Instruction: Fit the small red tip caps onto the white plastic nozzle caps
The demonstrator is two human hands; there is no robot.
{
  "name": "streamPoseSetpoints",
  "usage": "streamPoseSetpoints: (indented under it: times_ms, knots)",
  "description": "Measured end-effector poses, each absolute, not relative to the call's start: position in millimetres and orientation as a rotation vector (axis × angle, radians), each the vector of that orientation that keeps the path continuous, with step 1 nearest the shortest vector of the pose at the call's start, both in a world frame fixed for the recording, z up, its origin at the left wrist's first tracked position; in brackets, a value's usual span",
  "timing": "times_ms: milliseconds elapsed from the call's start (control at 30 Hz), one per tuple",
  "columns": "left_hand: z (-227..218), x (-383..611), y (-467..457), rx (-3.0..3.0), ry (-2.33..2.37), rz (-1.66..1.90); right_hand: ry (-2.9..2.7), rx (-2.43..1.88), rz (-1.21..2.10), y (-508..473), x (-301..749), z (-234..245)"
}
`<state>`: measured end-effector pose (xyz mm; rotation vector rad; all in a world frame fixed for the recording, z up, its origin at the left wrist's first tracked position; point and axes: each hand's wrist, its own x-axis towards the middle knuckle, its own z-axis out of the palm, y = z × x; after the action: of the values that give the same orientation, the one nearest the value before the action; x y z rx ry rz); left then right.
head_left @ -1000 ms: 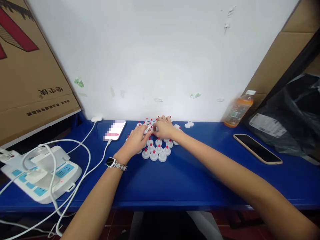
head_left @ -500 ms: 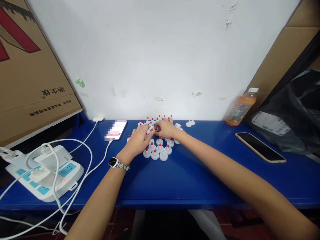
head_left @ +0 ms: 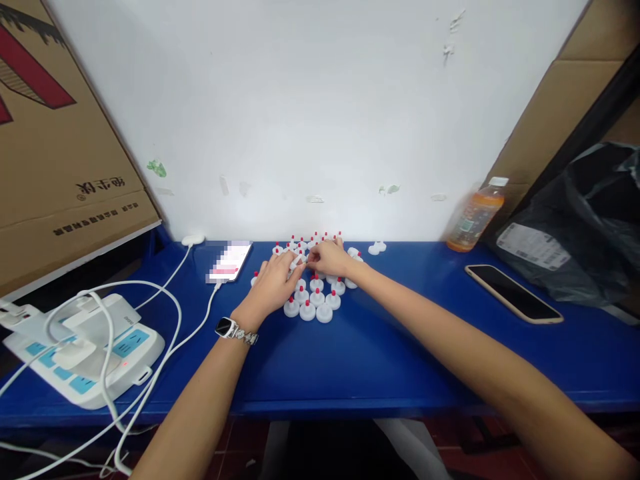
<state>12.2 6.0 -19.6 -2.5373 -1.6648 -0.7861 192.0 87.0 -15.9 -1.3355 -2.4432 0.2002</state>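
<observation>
A cluster of red-tipped white caps (head_left: 317, 298) stood on the blue table (head_left: 400, 353), and over its middle the person's left hand (head_left: 273, 279) gripped a white cap (head_left: 296, 262), held tilted between thumb and fingers. The right hand (head_left: 330, 259) reached in over the back right part of the cluster, its fingertips drawn together right beside the held cap; whether they pinched anything was too small to tell. Most caps in the cluster stood upright, red tips pointing up, while one plain cap (head_left: 325, 313) at the cluster's front edge showed only white. A few loose white pieces (head_left: 377, 247) lay right of the cluster, toward the back and apart from it. Left of the cluster lay a lit phone (head_left: 237, 260) joined to a white cable (head_left: 214, 297), and farther left of it, nearer the front, sat a power strip (head_left: 127, 343) with plugs in it. A watch (head_left: 225, 327) circled the left wrist, to the front left of the cluster. Well right of the cluster lay a dark-screened phone (head_left: 513, 293), and on that same side stood a bottle of orange drink (head_left: 474, 223) and a black plastic bag (head_left: 570, 220). A cardboard box (head_left: 75, 147) stood far left of the cluster, and a white wall (head_left: 300, 100) rose behind it
</observation>
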Motion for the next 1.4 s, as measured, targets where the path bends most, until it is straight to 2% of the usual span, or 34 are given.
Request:
streamPoseSetpoints:
  times_ms: [300, 633, 700, 833, 933, 1167, 1400]
  knots:
    - [-20.7, 15.0, 4.1, -2.583, -1.655, -0.845, -2.637, -1.334, 0.164, 84.1, 204.8, 1.1]
    - [-23.4, 17.0, 5.9, -2.604, -1.65, -0.837, -2.577, -1.247, 0.168, 89.6, 201.5, -6.4]
    - [-23.0, 18.1, 5.3, -2.607, -1.64, -0.83, -2.397, -1.144, 0.319, 83.2, 204.9, -3.4]
    - [-21.1, 23.3, 1.7, -2.64, -1.568, -0.872, -1.892, -0.858, 0.847, 60.6, 214.7, -3.8]
    - [-21.0, 28.2, -1.2, -2.677, -1.492, -0.962, -1.654, -0.752, 1.07, 41.4, 219.9, -10.3]
    - [-20.7, 33.9, -7.1, -2.763, -1.292, -0.955, -1.498, -0.707, 1.262, 22.6, 219.3, -10.6]
    - [-16.7, 37.3, -14.1, -2.8, -1.27, -1.012, -1.51, -0.694, 1.259, 20.1, 218.3, -6.5]
